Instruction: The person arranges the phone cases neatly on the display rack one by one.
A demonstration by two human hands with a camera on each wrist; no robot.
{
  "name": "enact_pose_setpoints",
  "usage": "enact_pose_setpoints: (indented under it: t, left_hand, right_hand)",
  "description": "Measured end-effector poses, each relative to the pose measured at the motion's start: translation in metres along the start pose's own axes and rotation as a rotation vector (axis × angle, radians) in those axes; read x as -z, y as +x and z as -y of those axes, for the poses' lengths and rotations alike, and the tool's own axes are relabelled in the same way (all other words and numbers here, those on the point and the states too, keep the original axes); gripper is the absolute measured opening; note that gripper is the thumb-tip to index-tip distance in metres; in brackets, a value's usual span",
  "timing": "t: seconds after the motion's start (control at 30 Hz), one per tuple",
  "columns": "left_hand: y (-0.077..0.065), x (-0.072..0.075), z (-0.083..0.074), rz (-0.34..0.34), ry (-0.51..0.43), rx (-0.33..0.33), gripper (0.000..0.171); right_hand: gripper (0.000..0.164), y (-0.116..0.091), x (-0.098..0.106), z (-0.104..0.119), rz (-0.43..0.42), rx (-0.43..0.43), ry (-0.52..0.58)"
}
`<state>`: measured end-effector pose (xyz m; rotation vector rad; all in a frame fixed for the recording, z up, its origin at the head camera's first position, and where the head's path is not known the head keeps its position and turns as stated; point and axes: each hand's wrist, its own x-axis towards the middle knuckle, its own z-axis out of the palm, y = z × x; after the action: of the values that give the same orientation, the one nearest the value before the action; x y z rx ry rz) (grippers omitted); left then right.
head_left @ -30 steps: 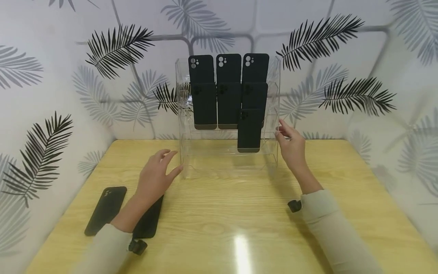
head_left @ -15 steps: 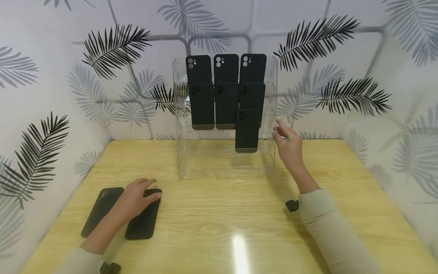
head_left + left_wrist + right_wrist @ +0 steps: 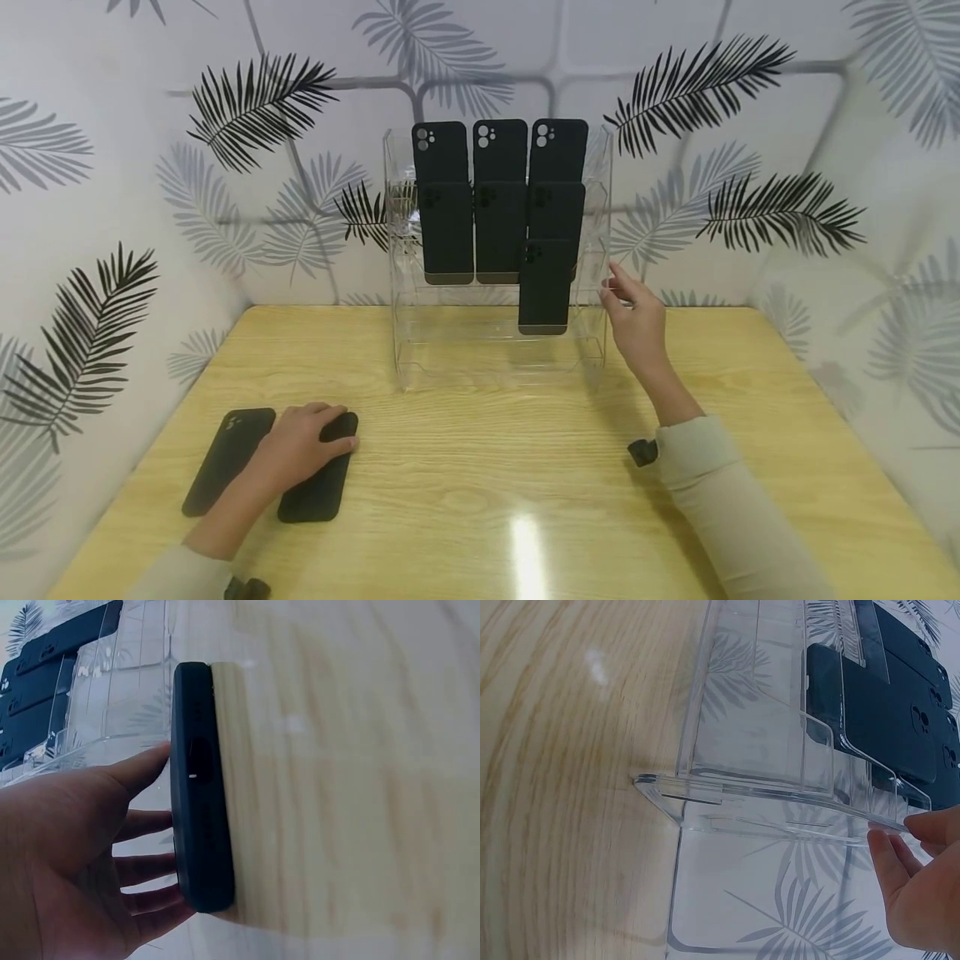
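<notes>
My left hand [image 3: 303,446] lies over a black phone case [image 3: 315,492] on the table, gripping it with the thumb at its right edge and the fingers curled over its far side. In the left wrist view that case's end [image 3: 202,795], with a port cutout, faces the camera. Another black phone case [image 3: 225,467] lies flat to the left, partly behind the forearm. My right hand [image 3: 637,325] pinches the side panel of a clear acrylic rack [image 3: 757,799] between thumb and fingers. Several black phone cases [image 3: 498,225] stand on the rack's tiers, overlapping one another.
The rack stands at the back of the wooden table [image 3: 450,467], close to a wall [image 3: 712,117] with a leaf pattern. On its third tier stands a single phone case [image 3: 543,292], toward the right. The lowest tier [image 3: 465,354] is transparent.
My left hand has moved from beside the rack's left side back and down to the nearer phone case and taken hold of it. The right hand stays at the rack's side.
</notes>
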<state>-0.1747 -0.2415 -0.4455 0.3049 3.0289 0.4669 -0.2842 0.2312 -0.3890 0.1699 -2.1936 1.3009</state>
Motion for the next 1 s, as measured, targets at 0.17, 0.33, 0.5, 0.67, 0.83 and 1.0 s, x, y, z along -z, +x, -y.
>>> enact_pose_setpoints:
  t: [0.17,0.33,0.5,0.67,0.83,1.0]
  left_hand:
    - [-0.002,0.001,-0.001,-0.013,-0.006,-0.015,0.06]
    - [-0.002,0.002,0.002,-0.054,-0.074,-0.081,0.057]
    - [-0.002,0.005,-0.002,-0.106,-0.105,-0.112,0.057]
    - [-0.001,0.01,-0.014,-0.166,-0.136,-0.107,0.058]
    - [0.007,0.018,-0.033,-0.303,-0.15,-0.18,0.058]
    - [0.024,0.026,-0.058,-0.521,-0.167,-0.353,0.056]
  right_hand:
    - [0.045,-0.001,-0.001,0.0,0.001,-0.003,0.003]
    - [0.045,0.0,-0.002,0.001,-0.007,0.007,0.005]
    - [0.044,0.0,-0.002,0.0,-0.015,0.01,0.017]
    - [0.044,-0.001,-0.002,-0.001,-0.003,-0.007,0.02]
    - [0.044,-0.002,-0.002,0.0,-0.005,-0.011,0.031]
    - [0.043,-0.001,-0.001,0.001,-0.017,0.0,0.032]
